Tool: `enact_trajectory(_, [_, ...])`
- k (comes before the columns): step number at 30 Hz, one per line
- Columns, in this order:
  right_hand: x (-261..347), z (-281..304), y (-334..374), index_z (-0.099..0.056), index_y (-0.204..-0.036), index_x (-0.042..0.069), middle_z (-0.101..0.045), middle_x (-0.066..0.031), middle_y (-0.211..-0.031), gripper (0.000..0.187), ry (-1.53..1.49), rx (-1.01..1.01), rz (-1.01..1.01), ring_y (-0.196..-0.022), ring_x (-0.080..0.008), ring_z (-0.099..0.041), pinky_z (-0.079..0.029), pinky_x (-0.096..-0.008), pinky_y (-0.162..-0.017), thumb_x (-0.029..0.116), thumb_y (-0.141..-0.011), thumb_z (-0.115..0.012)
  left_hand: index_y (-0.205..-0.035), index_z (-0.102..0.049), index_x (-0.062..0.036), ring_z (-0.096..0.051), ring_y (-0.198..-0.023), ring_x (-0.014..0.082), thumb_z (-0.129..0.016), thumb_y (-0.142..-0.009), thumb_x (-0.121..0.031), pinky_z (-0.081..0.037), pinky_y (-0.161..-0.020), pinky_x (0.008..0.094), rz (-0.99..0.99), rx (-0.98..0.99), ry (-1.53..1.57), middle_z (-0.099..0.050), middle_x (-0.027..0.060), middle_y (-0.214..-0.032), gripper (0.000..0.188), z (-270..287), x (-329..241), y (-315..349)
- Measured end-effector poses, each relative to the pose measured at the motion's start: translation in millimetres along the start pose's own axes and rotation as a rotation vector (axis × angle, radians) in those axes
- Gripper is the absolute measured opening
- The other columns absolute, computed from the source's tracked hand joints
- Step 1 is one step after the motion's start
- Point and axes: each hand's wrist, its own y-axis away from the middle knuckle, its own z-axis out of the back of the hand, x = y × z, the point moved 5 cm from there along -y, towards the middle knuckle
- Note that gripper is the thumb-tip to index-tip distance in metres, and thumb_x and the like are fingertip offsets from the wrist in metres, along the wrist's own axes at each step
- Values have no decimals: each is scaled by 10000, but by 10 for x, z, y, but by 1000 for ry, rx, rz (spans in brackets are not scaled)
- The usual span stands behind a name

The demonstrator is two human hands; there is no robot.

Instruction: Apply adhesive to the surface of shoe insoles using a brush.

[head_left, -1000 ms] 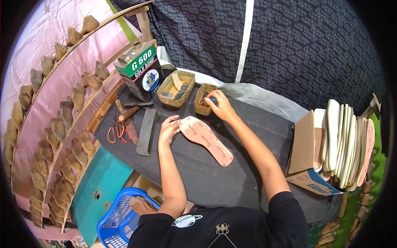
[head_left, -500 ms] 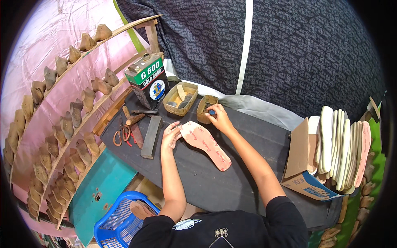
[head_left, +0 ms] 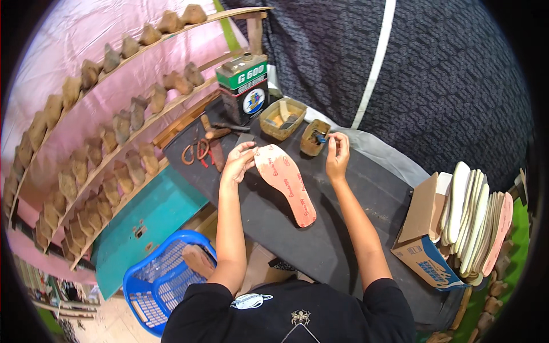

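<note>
A pink shoe insole (head_left: 284, 184) with red printing is held by its wide end in my left hand (head_left: 237, 163), fingers closed on that edge, the narrow end pointing toward me over the table. My right hand (head_left: 338, 155) is raised beside a small cut-open container (head_left: 312, 146), its fingers apart and stretched upward. From that container sticks out a blue handle (head_left: 320, 138), just left of my right fingertips; what it belongs to is hidden inside. A larger cut-open container (head_left: 278, 135) with scraps in it stands to the left.
Behind the hands stands a green and black metal can (head_left: 245, 91). Scissors (head_left: 197, 152) and a hammer (head_left: 215, 134) lie at the table's left. A cardboard box (head_left: 420, 251) packed with insoles is at right. Wooden shoe lasts line the shelves (head_left: 114, 154); a blue basket (head_left: 134, 286) stands below.
My right hand has come off the blue handle and away from the small container, leaving the handle in it. My left hand still holds the insole, now tilted more upright. The view has shifted.
</note>
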Motion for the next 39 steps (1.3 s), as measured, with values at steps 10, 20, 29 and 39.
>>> enact_trajectory(10, [793,-1555,723,-607,-877,18,-582,-26,-772,404,-373,976,-556,-747,-90,-516,-386,-219,-654,407,-815,-513,-994,-491,-46,-589,-804,115,-595,-780,-98,-490,-696,244,-105,-116,-129,-607,76,-902,244,607,-798,1264])
enact_trajectory(20, [1322,-2473,2240,-608,-904,81,-554,46,-757,344,-521,1371,-939,-614,-40,-392,-303,-174,-518,399,-812,-517,-994,-485,-55,-580,-843,122,-590,-793,-118,-476,-703,231,-43,-453,-273,-603,114,-963,235,1790,-898,2624])
enact_trajectory(29, [1208,-2597,3569,-594,-863,84,-547,34,-734,300,-399,1392,-1111,-604,-45,-409,-322,-191,-499,367,-821,-503,-1039,-447,9,-578,-870,182,-587,-780,-63,-479,-777,300,77,-659,-166,-571,140,-973,303,3003,-205,3407])
enact_trajectory(39, [717,-2161,4420,-583,-933,21,-572,-19,-791,217,-122,1386,-1173,-705,-93,-506,-406,-228,-600,195,-817,-527,-1025,-453,3,-570,-866,184,-608,-746,-40,-472,-780,291,362,-793,-140,-558,101,-963,322,3733,820,3466])
